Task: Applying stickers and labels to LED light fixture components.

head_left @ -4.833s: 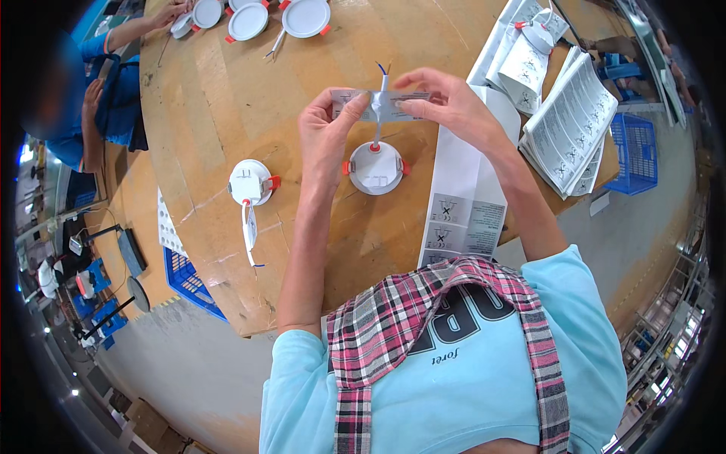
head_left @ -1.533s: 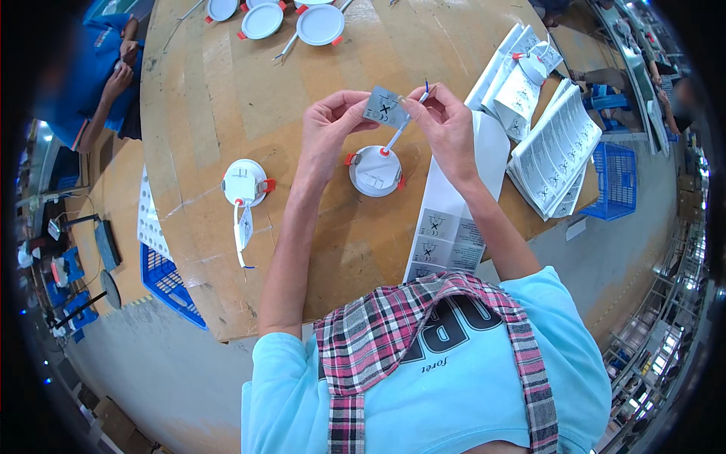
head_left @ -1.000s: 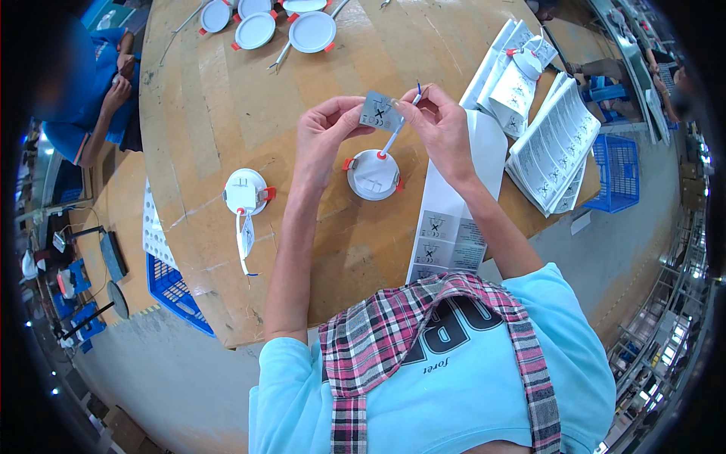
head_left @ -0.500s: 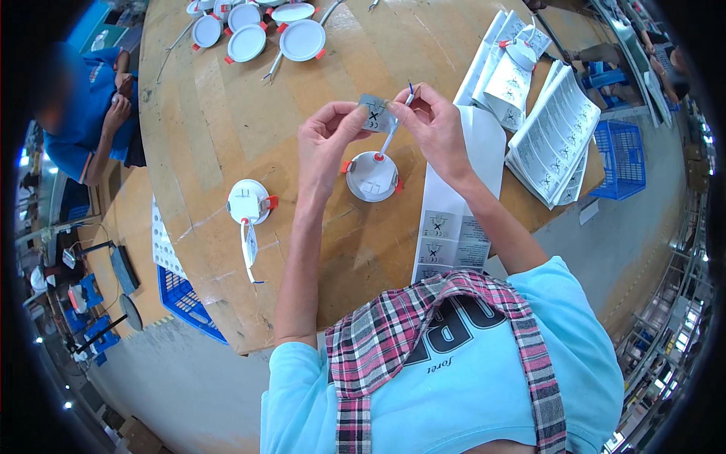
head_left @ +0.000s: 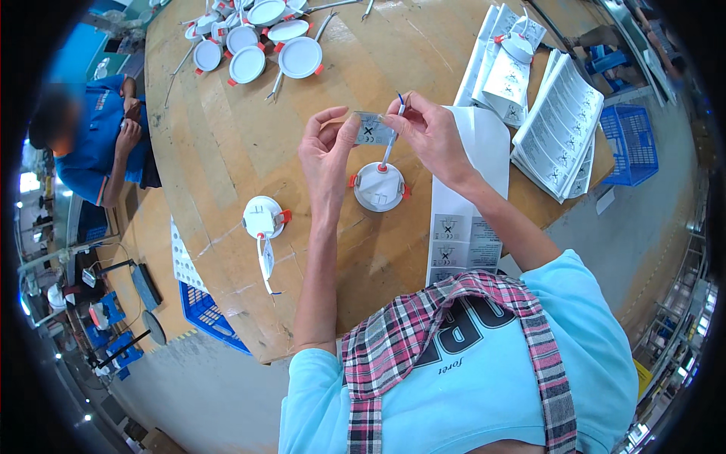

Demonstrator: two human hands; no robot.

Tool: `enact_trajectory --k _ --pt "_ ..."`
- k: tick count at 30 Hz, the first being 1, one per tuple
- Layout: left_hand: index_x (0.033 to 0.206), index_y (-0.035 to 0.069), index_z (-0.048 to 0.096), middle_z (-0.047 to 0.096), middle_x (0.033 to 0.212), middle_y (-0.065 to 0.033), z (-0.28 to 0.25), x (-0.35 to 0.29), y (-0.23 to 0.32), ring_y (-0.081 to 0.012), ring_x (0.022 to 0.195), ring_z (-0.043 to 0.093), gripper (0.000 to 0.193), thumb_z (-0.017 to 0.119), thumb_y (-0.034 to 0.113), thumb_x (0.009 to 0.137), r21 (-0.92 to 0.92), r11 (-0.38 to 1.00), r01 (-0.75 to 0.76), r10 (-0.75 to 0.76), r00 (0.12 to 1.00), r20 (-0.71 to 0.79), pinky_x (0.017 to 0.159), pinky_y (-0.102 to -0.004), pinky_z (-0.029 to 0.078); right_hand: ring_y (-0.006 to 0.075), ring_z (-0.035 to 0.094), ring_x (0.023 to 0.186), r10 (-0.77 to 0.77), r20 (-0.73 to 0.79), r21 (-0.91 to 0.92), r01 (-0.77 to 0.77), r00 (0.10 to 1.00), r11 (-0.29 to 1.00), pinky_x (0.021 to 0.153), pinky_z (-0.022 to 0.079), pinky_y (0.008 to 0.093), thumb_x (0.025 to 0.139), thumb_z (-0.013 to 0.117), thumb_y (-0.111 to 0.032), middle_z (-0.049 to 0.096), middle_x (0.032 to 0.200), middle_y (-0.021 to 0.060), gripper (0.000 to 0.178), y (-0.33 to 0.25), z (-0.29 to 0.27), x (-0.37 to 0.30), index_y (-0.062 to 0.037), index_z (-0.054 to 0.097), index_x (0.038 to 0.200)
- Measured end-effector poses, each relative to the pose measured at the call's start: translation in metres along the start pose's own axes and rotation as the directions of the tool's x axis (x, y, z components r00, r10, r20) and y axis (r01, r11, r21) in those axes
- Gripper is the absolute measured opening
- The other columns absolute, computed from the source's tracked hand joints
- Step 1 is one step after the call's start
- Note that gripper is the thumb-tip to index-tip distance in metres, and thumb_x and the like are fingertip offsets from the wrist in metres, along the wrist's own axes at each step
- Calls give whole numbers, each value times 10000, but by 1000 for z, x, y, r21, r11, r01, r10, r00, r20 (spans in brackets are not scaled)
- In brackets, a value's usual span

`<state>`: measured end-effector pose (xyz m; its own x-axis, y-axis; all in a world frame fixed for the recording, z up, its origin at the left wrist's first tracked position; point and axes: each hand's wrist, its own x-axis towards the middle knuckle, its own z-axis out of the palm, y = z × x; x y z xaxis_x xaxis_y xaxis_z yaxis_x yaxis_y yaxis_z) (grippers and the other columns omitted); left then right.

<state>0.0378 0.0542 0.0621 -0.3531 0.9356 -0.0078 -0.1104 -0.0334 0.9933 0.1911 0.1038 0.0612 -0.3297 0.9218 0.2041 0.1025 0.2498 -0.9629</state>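
Between my hands a small silver-grey label (head_left: 367,130) is stretched level, its right end against the white cable (head_left: 387,152) of a round downlight. My left hand (head_left: 327,155) is closed, thumb and fingers pinching the label's left end. My right hand (head_left: 431,140) pinches the cable near its blue-tipped wire end, together with the label's right edge. Below them the downlight (head_left: 378,189) lies back side up on the table, red-tipped spring clips at its sides. Left of my left forearm lies a second downlight (head_left: 262,216), a label wrapped on its cable (head_left: 267,256).
A printed label strip (head_left: 454,240) runs under my right forearm. Stacked label sheets (head_left: 556,129) lie at the right, with another downlight (head_left: 517,48) on sheets behind. Several downlights (head_left: 300,58) are piled at the far side. A co-worker in blue (head_left: 106,144) is at left; blue baskets (head_left: 628,144) flank the table.
The label has turned from tilted to nearly level and come slightly lower, its right end now against the cable. Both hands keep their pinch. The whole view has shifted a little.
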Motion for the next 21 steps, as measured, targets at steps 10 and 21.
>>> enact_trajectory --k 10,21 --pt "902 -5 643 666 834 -45 -1 -2 -5 -70 762 591 145 651 138 874 -6 998 -68 68 998 -10 698 -221 456 102 533 584 -15 64 -45 18 998 999 554 445 264 874 638 -135 593 661 84 188 4 -1 1 34 559 845" --pt "908 22 612 649 812 -41 -5 -4 -4 -83 739 607 123 601 144 897 -80 996 -35 33 999 -32 730 -261 509 187 678 734 32 124 90 -43 992 995 641 541 286 852 632 -69 636 763 109 213 -4 4 -2 -7 520 1022"
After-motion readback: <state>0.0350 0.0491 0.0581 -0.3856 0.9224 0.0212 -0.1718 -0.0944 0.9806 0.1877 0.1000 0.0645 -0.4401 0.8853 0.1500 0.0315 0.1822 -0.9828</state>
